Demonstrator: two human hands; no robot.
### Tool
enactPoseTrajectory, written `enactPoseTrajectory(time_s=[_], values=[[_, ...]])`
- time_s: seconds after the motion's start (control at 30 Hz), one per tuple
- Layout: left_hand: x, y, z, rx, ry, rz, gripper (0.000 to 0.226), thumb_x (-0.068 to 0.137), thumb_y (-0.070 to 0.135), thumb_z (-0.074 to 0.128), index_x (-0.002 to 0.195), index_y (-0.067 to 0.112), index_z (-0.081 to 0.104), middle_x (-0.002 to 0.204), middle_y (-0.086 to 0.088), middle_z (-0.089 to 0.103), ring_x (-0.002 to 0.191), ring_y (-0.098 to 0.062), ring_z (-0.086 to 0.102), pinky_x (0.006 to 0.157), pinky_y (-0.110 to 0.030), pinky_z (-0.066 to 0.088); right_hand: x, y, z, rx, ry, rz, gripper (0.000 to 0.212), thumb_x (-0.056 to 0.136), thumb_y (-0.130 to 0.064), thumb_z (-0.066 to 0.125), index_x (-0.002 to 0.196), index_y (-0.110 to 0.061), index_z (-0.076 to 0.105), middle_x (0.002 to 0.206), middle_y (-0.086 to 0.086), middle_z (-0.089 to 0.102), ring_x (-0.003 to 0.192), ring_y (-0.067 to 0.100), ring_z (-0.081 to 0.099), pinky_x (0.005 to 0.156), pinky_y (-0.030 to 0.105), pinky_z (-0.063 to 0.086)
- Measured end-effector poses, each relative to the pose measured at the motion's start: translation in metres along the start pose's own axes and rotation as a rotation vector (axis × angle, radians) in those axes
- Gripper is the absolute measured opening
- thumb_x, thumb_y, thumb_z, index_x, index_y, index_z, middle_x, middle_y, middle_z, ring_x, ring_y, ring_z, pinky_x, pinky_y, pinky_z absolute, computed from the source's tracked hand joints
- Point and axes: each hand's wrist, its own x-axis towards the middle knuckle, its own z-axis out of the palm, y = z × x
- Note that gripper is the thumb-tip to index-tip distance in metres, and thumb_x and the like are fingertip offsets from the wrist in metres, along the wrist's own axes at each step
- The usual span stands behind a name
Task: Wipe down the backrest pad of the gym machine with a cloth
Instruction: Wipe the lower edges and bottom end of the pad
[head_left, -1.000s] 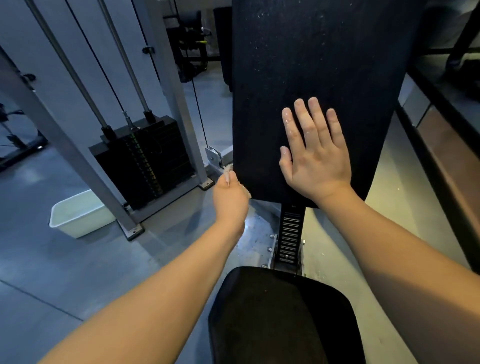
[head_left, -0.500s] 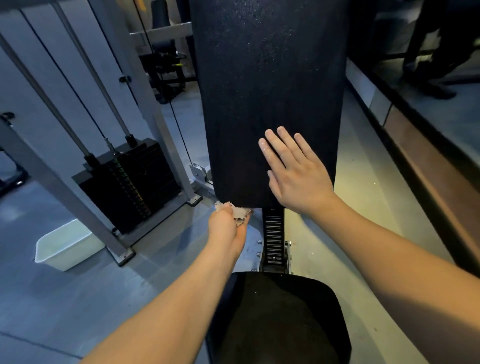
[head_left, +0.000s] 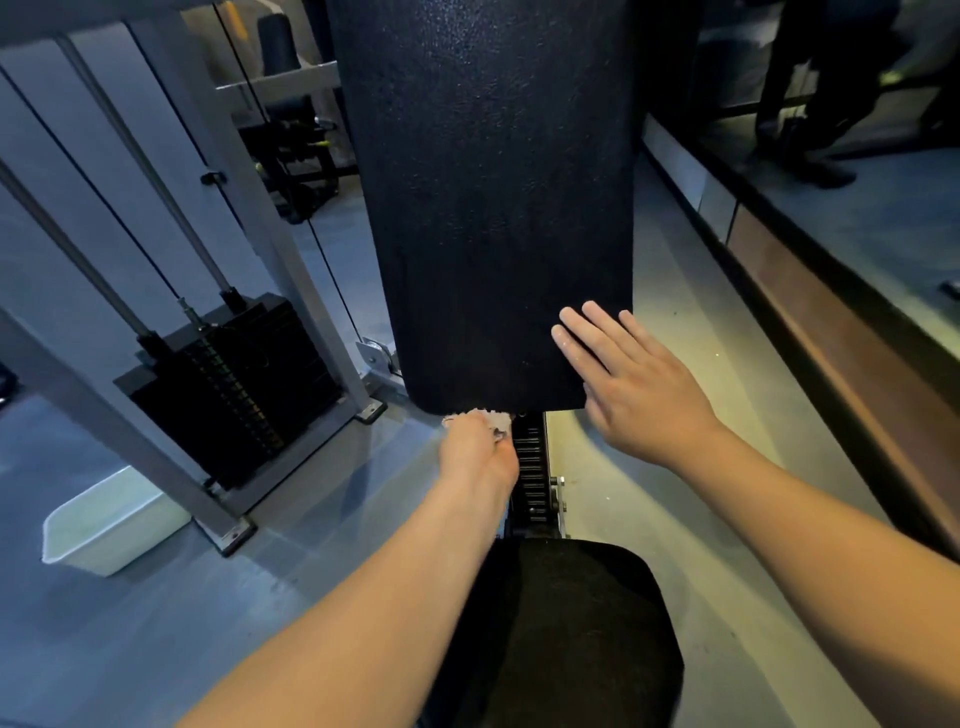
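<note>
The black textured backrest pad (head_left: 488, 208) stands upright in the middle of the view, above the black seat pad (head_left: 566, 634). My left hand (head_left: 478, 452) grips a small pale cloth (head_left: 485, 417) right at the pad's bottom edge, left of the notched adjustment post (head_left: 530, 467). My right hand (head_left: 634, 384) lies flat with straight fingers at the pad's lower right corner, fingertips on the pad and palm off its edge.
A weight stack (head_left: 234, 384) with grey frame posts and cables stands to the left. A white plastic tub (head_left: 109, 525) sits on the grey floor at the lower left. A low brown ledge (head_left: 831, 353) runs along the right. A person's dark legs (head_left: 810, 88) show at the top right.
My left hand with the cloth has moved down from the pad's left side to its bottom edge. My right hand has slid down and right to the lower corner. The view has tilted upward.
</note>
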Motion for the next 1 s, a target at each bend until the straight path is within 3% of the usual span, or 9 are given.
enactPoseTrajectory(time_s=[0.07, 0.17, 0.27, 0.37, 0.5, 0.67, 0.77, 0.9, 1.0], values=[[-0.009, -0.007, 0.002, 0.025, -0.041, -0.013, 0.031, 0.104, -0.008, 0.036, 0.1, 0.008, 0.062, 0.125, -0.015, 0.066, 0.113, -0.025, 0.063, 0.104, -0.038, 0.051, -0.003, 0.001, -0.003, 0.044, -0.012, 0.003, 0.075, 0.091, -0.018, 0.058, 0.16, -0.01, 0.031, 0.169, 0.009, 0.025, 0.158, 0.029, 0.018, 0.127, 0.048, 0.022], [-0.02, 0.011, -0.02, 0.219, -0.151, -0.093, 0.027, 0.107, -0.003, 0.034, 0.101, 0.001, 0.06, 0.105, -0.019, 0.067, 0.093, -0.029, 0.066, 0.079, -0.037, 0.056, -0.016, -0.005, -0.003, 0.173, 0.038, 0.078, 0.062, 0.088, -0.009, 0.062, 0.148, -0.006, 0.051, 0.156, 0.015, 0.043, 0.148, 0.035, 0.037, 0.117, 0.052, 0.04], [-0.027, 0.036, -0.052, 0.454, -0.261, -0.124, 0.027, 0.107, -0.002, 0.038, 0.124, 0.001, 0.059, 0.117, -0.019, 0.07, 0.099, -0.028, 0.069, 0.083, -0.038, 0.057, -0.028, -0.022, 0.001, 0.402, 0.045, 0.234, 0.035, 0.092, -0.008, 0.059, 0.126, -0.007, 0.066, 0.124, 0.01, 0.057, 0.119, 0.028, 0.053, 0.094, 0.049, 0.054], [-0.033, 0.048, -0.066, 0.629, -0.359, -0.112, 0.028, 0.105, 0.003, 0.045, 0.127, 0.005, 0.063, 0.113, -0.011, 0.075, 0.094, -0.02, 0.072, 0.076, -0.032, 0.055, -0.027, -0.054, -0.004, 0.813, -0.174, 0.463, 0.027, 0.105, -0.024, 0.051, 0.127, -0.015, 0.065, 0.119, 0.0, 0.056, 0.113, 0.015, 0.056, 0.098, 0.03, 0.045], [-0.035, 0.055, -0.061, 0.736, -0.484, -0.094, 0.03, 0.106, 0.004, 0.044, 0.13, 0.002, 0.062, 0.125, -0.02, 0.07, 0.117, -0.033, 0.066, 0.104, -0.046, 0.049, -0.015, -0.094, -0.011, 1.347, -0.383, 0.705, 0.037, 0.104, -0.041, 0.055, 0.132, -0.018, 0.064, 0.12, 0.001, 0.066, 0.114, 0.015, 0.063, 0.103, 0.032, 0.052], [-0.035, 0.058, -0.051, 1.1, -0.401, 0.163, 0.023, 0.098, 0.012, 0.064, 0.121, 0.007, 0.059, 0.116, -0.024, 0.069, 0.106, -0.046, 0.067, 0.09, -0.06, 0.054, -0.005, -0.115, -0.002, 1.892, -0.199, 0.943, 0.013, 0.104, -0.013, 0.059, 0.114, -0.011, 0.067, 0.108, 0.01, 0.078, 0.105, 0.026, 0.074, 0.089, 0.041, 0.061], [-0.034, 0.065, -0.042, 1.088, -0.409, 0.237, 0.022, 0.095, 0.013, 0.069, 0.115, 0.009, 0.061, 0.112, -0.02, 0.071, 0.105, -0.042, 0.069, 0.09, -0.061, 0.057, 0.005, -0.114, -0.006, 1.895, -0.034, 1.02, 0.018, 0.101, -0.008, 0.061, 0.119, -0.01, 0.06, 0.11, 0.013, 0.076, 0.101, 0.027, 0.076, 0.085, 0.043, 0.062], [-0.036, 0.068, -0.028, 1.245, -0.52, 0.416, 0.008, 0.096, 0.014, 0.068, 0.103, 0.016, 0.069, 0.1, -0.011, 0.073, 0.088, -0.029, 0.071, 0.073, -0.042, 0.061, 0.007, -0.105, -0.013, 1.775, -0.06, 0.946, 0.024, 0.096, -0.014, 0.07, 0.114, -0.021, 0.056, 0.111, 0.01, 0.073, 0.098, 0.027, 0.075, 0.071, 0.039, 0.062], [-0.03, 0.069, -0.023, 1.275, -0.468, 0.485, 0.011, 0.097, 0.017, 0.064, 0.105, 0.023, 0.07, 0.101, -0.001, 0.072, 0.095, -0.022, 0.071, 0.084, -0.039, 0.061, 0.009, -0.092, -0.02, 1.481, 0.118, 0.94, 0.017, 0.086, -0.009, 0.065, 0.096, -0.021, 0.058, 0.099, 0.015, 0.072, 0.086, 0.035, 0.073, 0.063, 0.045, 0.059]])
